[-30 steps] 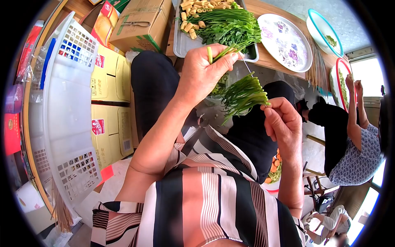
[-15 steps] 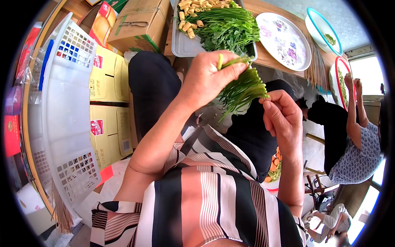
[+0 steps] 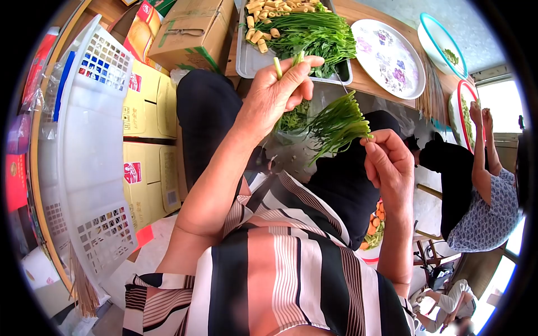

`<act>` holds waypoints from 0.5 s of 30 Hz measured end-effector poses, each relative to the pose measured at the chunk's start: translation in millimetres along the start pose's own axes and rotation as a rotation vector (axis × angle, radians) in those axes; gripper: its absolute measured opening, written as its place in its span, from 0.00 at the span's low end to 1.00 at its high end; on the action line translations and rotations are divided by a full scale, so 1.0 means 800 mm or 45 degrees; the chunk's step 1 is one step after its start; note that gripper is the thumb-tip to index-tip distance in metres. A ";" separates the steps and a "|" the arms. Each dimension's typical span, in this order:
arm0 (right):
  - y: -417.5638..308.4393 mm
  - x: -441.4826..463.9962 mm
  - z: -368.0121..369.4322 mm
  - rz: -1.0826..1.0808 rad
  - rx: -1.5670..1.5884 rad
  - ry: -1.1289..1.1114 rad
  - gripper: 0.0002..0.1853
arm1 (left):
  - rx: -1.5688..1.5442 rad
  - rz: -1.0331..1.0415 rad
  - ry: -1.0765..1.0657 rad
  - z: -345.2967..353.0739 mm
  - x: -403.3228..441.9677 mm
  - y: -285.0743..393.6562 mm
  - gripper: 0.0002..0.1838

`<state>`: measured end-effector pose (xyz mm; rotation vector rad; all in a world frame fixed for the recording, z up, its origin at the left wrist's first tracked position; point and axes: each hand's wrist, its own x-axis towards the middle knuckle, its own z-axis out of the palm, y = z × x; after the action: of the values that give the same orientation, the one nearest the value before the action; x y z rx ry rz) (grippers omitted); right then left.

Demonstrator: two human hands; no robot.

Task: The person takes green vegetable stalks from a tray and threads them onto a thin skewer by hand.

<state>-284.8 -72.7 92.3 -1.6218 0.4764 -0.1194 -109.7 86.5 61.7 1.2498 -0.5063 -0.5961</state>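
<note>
My right hand (image 3: 389, 159) pinches the lower end of a thin skewer threaded with a dense row of cut green stems (image 3: 341, 126); its bare tip points up toward the tray. Up and to the left, apart from the skewer, my left hand (image 3: 280, 92) is closed around a few loose green stem pieces (image 3: 278, 68) that stick out above the fingers. Beyond the hands, a metal tray (image 3: 245, 63) holds leafy greens (image 3: 314, 36) and short tan tube-shaped pieces (image 3: 259, 37). Below my left hand, more greens (image 3: 294, 116) lie in a clear plastic bag.
A flowered round tray (image 3: 390, 56), a bundle of thin sticks (image 3: 431, 89) and a blue-rimmed bowl (image 3: 443, 45) are on the wooden table. Cartons (image 3: 148, 101) and a white plastic basket (image 3: 92, 162) stand at left. Another person (image 3: 485, 207) sits at right.
My left hand has moved left, away from the skewer's upper end, baring its tip and the bag of greens below. My right hand has shifted slightly right with the skewer.
</note>
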 end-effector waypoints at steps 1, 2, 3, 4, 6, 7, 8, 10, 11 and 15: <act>0.000 -0.001 0.000 -0.001 0.002 -0.008 0.06 | -0.037 0.014 0.004 0.001 0.001 -0.002 0.18; -0.001 -0.001 0.000 0.000 0.000 -0.008 0.06 | -0.074 0.029 0.007 0.002 0.001 -0.004 0.18; -0.002 -0.001 0.001 -0.001 0.003 -0.016 0.06 | -0.075 0.029 0.007 0.002 0.001 -0.004 0.18; -0.002 -0.002 0.001 -0.002 0.007 -0.024 0.06 | -0.088 0.011 0.007 0.003 0.001 -0.003 0.16; -0.003 -0.003 0.002 -0.014 0.011 -0.041 0.06 | -0.099 -0.005 0.007 0.003 0.001 -0.003 0.15; -0.003 -0.003 0.003 -0.025 0.015 -0.058 0.06 | -0.088 0.018 -0.006 0.003 0.001 -0.005 0.14; -0.003 -0.003 0.003 -0.025 0.015 -0.058 0.06 | -0.077 0.042 -0.018 0.002 0.002 -0.007 0.14; -0.002 -0.003 0.004 -0.034 0.027 -0.071 0.06 | -0.062 0.017 -0.003 -0.001 0.003 -0.009 0.14; -0.002 -0.004 0.005 -0.034 0.027 -0.070 0.06 | -0.048 -0.007 0.013 -0.003 0.003 -0.010 0.13; -0.004 -0.005 0.005 -0.023 0.025 -0.080 0.06 | -0.152 -0.031 0.021 -0.002 0.002 -0.006 0.14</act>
<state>-286.3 -67.6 95.3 -1.6061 0.4113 -0.0857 -108.2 85.5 56.9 1.1480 -0.4361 -0.6277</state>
